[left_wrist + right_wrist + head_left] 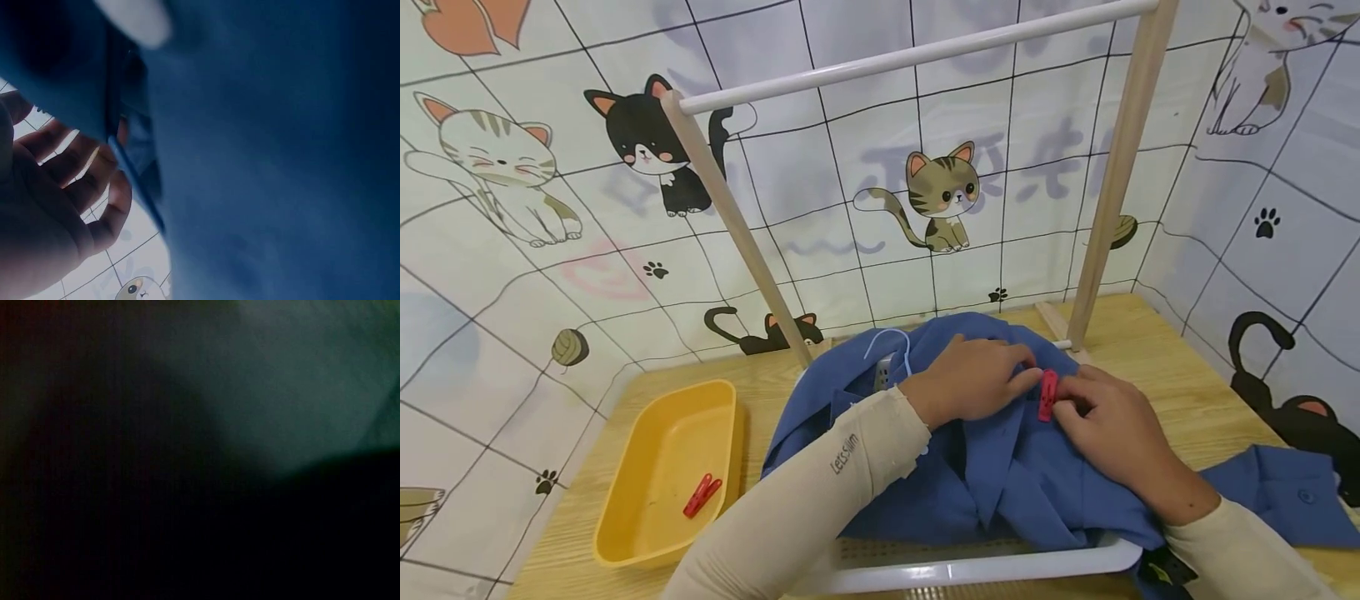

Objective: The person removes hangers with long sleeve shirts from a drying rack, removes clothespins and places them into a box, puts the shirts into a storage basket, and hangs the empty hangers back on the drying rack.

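A blue garment (pixel 880 500) with a collar lies bunched over a white basket (pixel 955 573). A pale blue hanger hook (pixel 904 337) sticks out of the cloth. My right hand (pixel 1112 421) pinches a red clothespin (pixel 1047 396) from its right side, above the garment. My left hand (pixel 977 379) reaches over the garment, its thumb tip close to the clothespin's left side. In the left wrist view its fingers (pixel 81 172) are loosely bent, beside blue cloth and a thin blue rod (pixel 140 190). Darkness in the right wrist view hides that hand's grip.
A yellow tray (pixel 617 525) at the left holds another red clothespin (pixel 702 496). Behind the basket stands a wooden rack (pixel 1108 208) with a white crossbar (pixel 917 57). A cuffed blue sleeve (pixel 1285 492) spreads over the table at the right. Cat-patterned covering lines the back and sides.
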`<state>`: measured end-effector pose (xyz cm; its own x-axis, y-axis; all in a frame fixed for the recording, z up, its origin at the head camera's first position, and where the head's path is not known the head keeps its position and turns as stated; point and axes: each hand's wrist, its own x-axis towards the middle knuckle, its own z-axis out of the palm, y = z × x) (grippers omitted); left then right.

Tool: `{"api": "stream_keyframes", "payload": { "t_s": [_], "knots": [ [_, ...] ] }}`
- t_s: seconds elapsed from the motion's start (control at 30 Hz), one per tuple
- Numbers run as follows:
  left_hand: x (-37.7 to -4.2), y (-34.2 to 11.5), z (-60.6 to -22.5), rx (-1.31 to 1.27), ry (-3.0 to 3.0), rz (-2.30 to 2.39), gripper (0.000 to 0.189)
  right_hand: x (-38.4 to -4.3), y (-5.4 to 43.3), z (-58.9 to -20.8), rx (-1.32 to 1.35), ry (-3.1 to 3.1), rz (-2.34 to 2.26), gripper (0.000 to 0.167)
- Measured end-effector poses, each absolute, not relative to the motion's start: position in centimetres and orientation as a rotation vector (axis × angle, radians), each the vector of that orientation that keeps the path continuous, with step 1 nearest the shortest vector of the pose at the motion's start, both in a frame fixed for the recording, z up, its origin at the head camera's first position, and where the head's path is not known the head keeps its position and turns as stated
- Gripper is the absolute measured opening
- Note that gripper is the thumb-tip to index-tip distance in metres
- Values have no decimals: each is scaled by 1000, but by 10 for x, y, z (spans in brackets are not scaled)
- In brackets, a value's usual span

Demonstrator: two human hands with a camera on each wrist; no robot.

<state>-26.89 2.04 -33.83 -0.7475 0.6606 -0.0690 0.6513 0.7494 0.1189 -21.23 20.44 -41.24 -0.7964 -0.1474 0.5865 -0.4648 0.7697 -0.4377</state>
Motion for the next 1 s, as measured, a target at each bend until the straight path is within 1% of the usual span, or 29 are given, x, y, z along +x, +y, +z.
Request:
{"api": "stream_keyframes", "payload": {
  "t_s": [0.43,1.0],
  "knots": [
    [-272,17,-355,1132,2716,375,45,-211,202,-412,515,-2409,713,23],
    [-270,16,-364,1139,2726,471,39,-213,200,-413,517,-2420,739,23]
  ]
}}
